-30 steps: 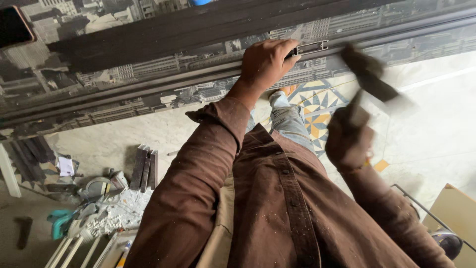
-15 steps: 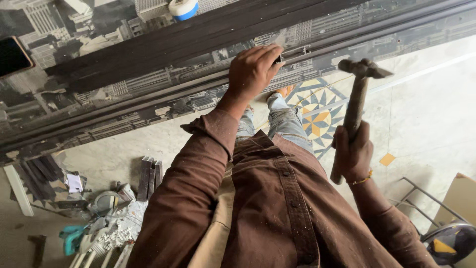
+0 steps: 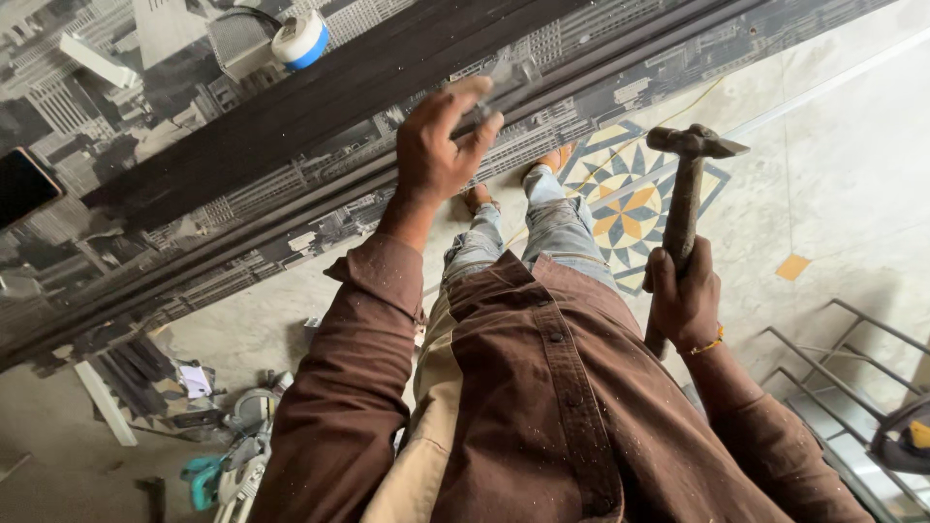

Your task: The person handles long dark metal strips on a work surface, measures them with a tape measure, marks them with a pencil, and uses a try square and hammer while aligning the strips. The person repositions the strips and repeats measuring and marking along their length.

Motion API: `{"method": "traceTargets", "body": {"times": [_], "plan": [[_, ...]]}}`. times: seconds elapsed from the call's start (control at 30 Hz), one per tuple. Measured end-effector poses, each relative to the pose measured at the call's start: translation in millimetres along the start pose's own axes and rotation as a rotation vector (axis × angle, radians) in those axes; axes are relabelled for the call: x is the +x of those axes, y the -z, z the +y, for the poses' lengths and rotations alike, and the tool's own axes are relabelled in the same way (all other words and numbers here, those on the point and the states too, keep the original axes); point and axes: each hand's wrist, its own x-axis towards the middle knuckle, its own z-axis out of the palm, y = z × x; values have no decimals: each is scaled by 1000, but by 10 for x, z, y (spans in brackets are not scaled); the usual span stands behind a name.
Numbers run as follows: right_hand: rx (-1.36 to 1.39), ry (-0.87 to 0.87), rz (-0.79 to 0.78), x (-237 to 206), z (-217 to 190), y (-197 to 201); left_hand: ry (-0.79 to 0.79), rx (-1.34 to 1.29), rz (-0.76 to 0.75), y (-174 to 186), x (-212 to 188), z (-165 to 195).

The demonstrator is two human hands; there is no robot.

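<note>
My left hand (image 3: 438,147) reaches forward to a long dark wooden strip (image 3: 320,97) lying on a panel printed with a grey cityscape (image 3: 194,281). Its thumb and fingers pinch a small thin metal piece (image 3: 502,85), blurred, against the strip's near edge. My right hand (image 3: 684,295) grips the handle of a hammer (image 3: 686,184) held upright beside my body, its head well away from the panel. Brown shirt sleeves cover both arms.
A white and blue tape roll (image 3: 298,39) and a dark phone (image 3: 24,184) lie on the panel. My feet stand by a patterned floor medallion (image 3: 630,208). Tools and scraps (image 3: 228,446) litter the floor at lower left. A metal rack (image 3: 843,387) is at lower right.
The hammer, blurred in motion a second ago, is now held still and upright. My left hand went from gripping the strip's edge to pinching with raised fingers. The view has tilted slightly.
</note>
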Motion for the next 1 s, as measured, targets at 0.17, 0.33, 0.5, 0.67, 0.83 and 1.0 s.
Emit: {"method": "traceTargets", "body": {"times": [0.17, 0.33, 0.5, 0.67, 0.83, 1.0], "plan": [[-14, 8, 1, 15, 108, 5, -146, 168, -120, 157, 38, 205], [30, -35, -47, 44, 220, 6, -132, 153, -138, 159, 123, 292], [71, -44, -46, 101, 298, 21, -119, 139, -166, 158, 134, 306], [127, -86, -49, 158, 362, 48, -137, 187, -180, 141, 111, 312], [138, -95, -37, 193, 442, 63, -131, 217, -194, 120, 104, 309], [160, -66, -32, 210, 516, 58, -114, 221, -198, 136, 79, 332]]}}
